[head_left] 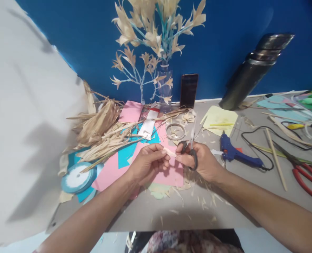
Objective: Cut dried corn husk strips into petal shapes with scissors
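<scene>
left fingers point(159, 154): closed in a pinch on one end of the pale strip point(169, 152).
right fingers point(185, 161): thumb and a fingertip nearly closed at the strip's other end; the scissors point(195, 159) hang on the same fingers by the handle loops, blades pointing away from me.
pale strip: held between my two sets of fingers, above the pink sheet point(175, 177); loose, joined to no stem.
flowers, completed: pale blooms point(153, 39) on blue-green stems, directly ahead of my fingers; a smaller flower branch point(142, 74) stands nearer.
strip, status: judged part-worked; a narrow single piece, not a bloom. whether its edges are fully trimmed, i cannot tell.
husks point(103, 123), unworked: a dry bundle, ahead and left of my fingers; judged to be uncut stock.
trimmings point(161, 220): scattered on the table point(135, 220), nearer me than my fingers; cutting judged well advanced.
glue gun point(231, 153): lying right of my right fingers, out of hand.
ribbon spool point(78, 176): lying left of my left fingers, out of hand.
</scene>
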Available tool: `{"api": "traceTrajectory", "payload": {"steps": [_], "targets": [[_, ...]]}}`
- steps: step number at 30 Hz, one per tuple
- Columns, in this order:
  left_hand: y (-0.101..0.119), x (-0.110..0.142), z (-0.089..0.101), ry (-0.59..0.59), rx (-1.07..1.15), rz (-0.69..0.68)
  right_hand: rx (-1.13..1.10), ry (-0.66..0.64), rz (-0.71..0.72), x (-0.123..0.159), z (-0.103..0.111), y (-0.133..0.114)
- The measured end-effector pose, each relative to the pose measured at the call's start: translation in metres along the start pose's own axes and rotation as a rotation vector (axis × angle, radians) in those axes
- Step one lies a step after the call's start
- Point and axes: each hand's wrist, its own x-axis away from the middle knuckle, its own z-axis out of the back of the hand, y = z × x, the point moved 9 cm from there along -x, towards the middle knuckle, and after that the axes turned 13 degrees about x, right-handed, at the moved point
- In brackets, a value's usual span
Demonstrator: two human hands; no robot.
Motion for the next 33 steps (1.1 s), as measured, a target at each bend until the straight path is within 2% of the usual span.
{"api": "traceTrajectory", "payload": {"steps": [5, 8, 14, 19, 25, 30, 33], "targets": [[-0.007, 0.002, -0.004, -0.011, -0.047, 0.054, -0.030, -0.053, 0.008, 0.001, -0.003, 0.001], [-0.008, 0.003, -0.004, -0.014, -0.080, 0.073, -0.072, -0.034, -0.029, 0.000, 0.000, 0.005], [-0.002, 0.002, 0.001, 0.050, -0.090, -0.015, -0.120, 0.039, -0.020, -0.001, 0.003, 0.003], [-0.009, 0.004, -0.002, 0.021, -0.185, 0.003, -0.113, 0.072, -0.019, 0.001, 0.005, -0.001], [-0.008, 0.007, -0.008, 0.006, -0.229, 0.008, -0.096, 0.040, -0.030, 0.001, 0.002, 0.000], [-0.001, 0.006, -0.005, 0.071, -0.288, -0.057, -0.088, 0.076, -0.032, 0.000, 0.004, 0.001], [0.003, 0.005, -0.003, 0.098, -0.229, -0.092, -0.049, 0.086, 0.007, -0.001, 0.006, -0.001]]}}
